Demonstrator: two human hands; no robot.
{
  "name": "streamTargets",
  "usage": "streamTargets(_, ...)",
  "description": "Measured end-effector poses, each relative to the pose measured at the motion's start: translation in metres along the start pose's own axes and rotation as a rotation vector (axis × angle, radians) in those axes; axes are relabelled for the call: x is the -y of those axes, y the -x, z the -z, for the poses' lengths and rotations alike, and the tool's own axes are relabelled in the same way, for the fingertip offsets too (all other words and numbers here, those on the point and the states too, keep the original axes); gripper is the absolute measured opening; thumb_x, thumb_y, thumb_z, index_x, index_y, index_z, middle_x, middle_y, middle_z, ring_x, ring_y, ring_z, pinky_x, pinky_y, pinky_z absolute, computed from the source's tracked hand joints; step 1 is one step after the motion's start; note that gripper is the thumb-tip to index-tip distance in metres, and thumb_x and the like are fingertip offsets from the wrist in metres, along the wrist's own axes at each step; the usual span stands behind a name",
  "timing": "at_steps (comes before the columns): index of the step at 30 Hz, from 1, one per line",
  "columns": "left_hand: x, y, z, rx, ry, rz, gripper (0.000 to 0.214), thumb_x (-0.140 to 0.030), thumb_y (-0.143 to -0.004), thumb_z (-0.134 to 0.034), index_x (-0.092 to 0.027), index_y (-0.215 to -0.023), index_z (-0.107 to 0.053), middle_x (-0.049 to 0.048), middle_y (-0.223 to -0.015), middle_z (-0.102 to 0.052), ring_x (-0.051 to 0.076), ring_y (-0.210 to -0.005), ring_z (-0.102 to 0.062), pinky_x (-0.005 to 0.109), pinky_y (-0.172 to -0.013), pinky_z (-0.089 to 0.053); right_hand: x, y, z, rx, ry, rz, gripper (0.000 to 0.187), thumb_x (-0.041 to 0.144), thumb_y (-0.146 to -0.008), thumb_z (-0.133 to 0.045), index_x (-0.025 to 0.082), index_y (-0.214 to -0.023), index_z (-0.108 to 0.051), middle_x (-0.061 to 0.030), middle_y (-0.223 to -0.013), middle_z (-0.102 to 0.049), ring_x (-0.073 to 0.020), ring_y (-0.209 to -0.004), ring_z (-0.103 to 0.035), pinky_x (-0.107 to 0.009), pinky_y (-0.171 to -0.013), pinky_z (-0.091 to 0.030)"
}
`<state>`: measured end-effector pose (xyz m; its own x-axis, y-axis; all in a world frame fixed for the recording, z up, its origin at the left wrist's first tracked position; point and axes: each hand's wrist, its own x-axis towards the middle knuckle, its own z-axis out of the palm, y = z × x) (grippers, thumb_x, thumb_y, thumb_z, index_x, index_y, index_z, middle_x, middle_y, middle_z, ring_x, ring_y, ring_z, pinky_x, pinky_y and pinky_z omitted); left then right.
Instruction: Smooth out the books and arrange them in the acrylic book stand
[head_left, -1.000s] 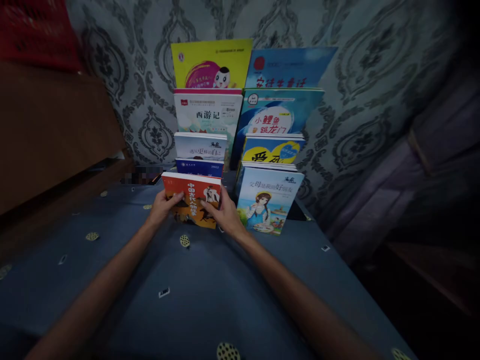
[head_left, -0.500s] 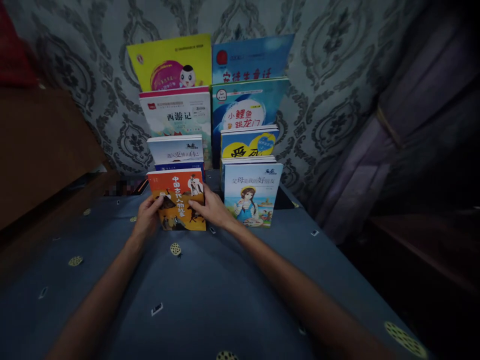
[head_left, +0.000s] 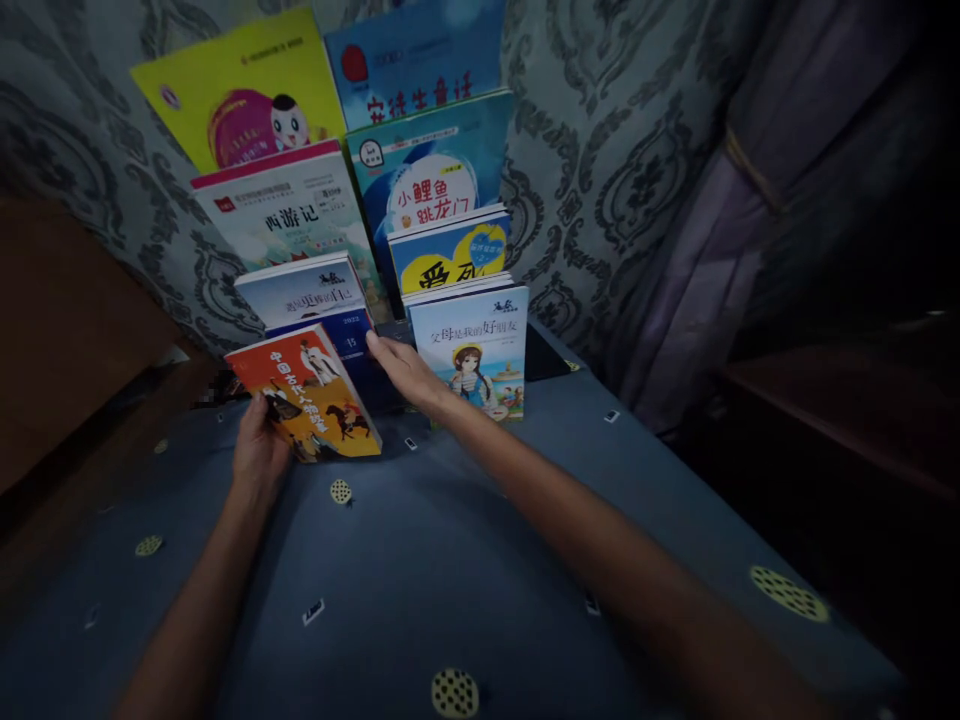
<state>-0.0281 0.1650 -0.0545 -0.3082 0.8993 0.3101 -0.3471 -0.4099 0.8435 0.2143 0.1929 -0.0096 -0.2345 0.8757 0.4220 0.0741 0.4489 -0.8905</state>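
Observation:
An orange book (head_left: 311, 392) with a horse rider on its cover stands at the front of the left stack, leaning back. My left hand (head_left: 257, 452) grips its lower left edge. My right hand (head_left: 405, 370) is off the orange book, fingers stretched out, reaching toward the dark blue book (head_left: 351, 335) just behind it. To the right stands a pale blue book (head_left: 472, 345) with a girl on its cover.
Two rows of books step up against a patterned wall (head_left: 600, 150), topped by a yellow book (head_left: 247, 95) and a blue one (head_left: 416, 60). They stand on a blue cloth (head_left: 420, 560) with dotted patches. Brown furniture (head_left: 60, 330) is left, a purple curtain (head_left: 697, 240) right.
My right hand has let go of the orange book and moved up behind it. My left hand still holds the book, which now tilts. The view has swung right.

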Motion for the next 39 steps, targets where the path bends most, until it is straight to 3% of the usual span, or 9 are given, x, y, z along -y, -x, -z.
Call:
streamTargets(5,-0.008,-0.003,0.007,-0.06,0.002,-0.07,0.037,-0.056,-0.075,-0.085,-0.027,-0.097,-0.077,-0.0015,-0.112,-0.081,0.02,-0.125,-0.067,0.027,-0.103,-0.057,-0.011,-0.007,-0.003,-0.006,-0.051,-0.034,0.066,0.075,-0.099,-0.037,0.022,-0.106,-0.075,-0.0101,-0.105,-0.077,-0.0278,-0.11,-0.069,-0.048,-0.102,-0.055)
streamTargets(12,-0.019,-0.008,0.009,-0.075,-0.007,-0.141,0.034,-0.057,-0.078,-0.081,-0.03,-0.097,-0.077,-0.0019,-0.111,-0.081,0.021,-0.127,-0.067,0.031,-0.111,-0.052,-0.012,-0.005,-0.003,0.008,-0.058,-0.021,0.065,0.075,-0.098,-0.038,0.022,-0.11,-0.076,-0.0101,-0.108,-0.077,-0.0293,-0.113,-0.069,-0.051,-0.106,-0.054)
streamTargets(18,-0.013,-0.006,0.017,-0.089,-0.019,-0.124,0.035,-0.056,-0.075,-0.083,-0.026,-0.094,-0.076,-0.0003,-0.108,-0.081,0.02,-0.123,-0.068,0.028,-0.104,-0.056,-0.016,-0.006,-0.003,0.022,-0.046,-0.019,0.063,0.073,-0.1,-0.038,0.024,-0.119,-0.072,-0.0097,-0.112,-0.076,-0.0305,-0.115,-0.068,-0.053,-0.105,-0.055)
streamTargets(24,-0.014,0.007,0.017,-0.037,-0.037,-0.045,0.043,-0.054,-0.064,-0.092,-0.025,-0.092,-0.078,-0.0004,-0.1,-0.082,0.019,-0.094,-0.077,0.026,-0.086,-0.061,-0.018,-0.005,-0.004,0.02,-0.08,0.0,0.059,0.07,-0.099,-0.046,0.022,-0.116,-0.073,-0.0111,-0.122,-0.075,-0.03,-0.121,-0.067,-0.053,-0.106,-0.054)
streamTargets(28,-0.024,0.011,0.017,0.0,-0.057,0.017,0.05,-0.053,-0.055,-0.096,-0.022,-0.09,-0.077,0.0006,-0.091,-0.082,0.017,-0.079,-0.076,0.025,-0.079,-0.061,-0.018,-0.002,-0.004,0.021,-0.094,0.035,0.06,0.073,-0.096,-0.047,0.024,-0.116,-0.075,-0.0097,-0.118,-0.077,-0.0299,-0.119,-0.068,-0.055,-0.107,-0.053)
streamTargets(34,-0.031,0.015,0.024,0.059,-0.116,0.073,0.056,-0.05,-0.049,-0.098,-0.02,-0.091,-0.076,0.0046,-0.091,-0.082,0.021,-0.077,-0.077,0.03,-0.076,-0.061,-0.013,0.001,-0.001,0.014,-0.051,0.017,0.063,0.077,-0.095,-0.045,0.025,-0.112,-0.076,-0.0101,-0.108,-0.079,-0.0299,-0.108,-0.072,-0.057,-0.103,-0.053)
streamTargets(39,-0.033,0.011,0.02,-0.021,-0.025,-0.014,0.054,-0.047,-0.049,-0.099,-0.023,-0.092,-0.077,0.0001,-0.092,-0.082,0.017,-0.081,-0.076,0.026,-0.081,-0.06,-0.008,0.003,0.0,0.036,-0.06,-0.017,0.07,0.079,-0.095,-0.041,0.023,-0.119,-0.074,-0.0136,-0.115,-0.077,-0.0285,-0.112,-0.071,-0.052,-0.101,-0.055)
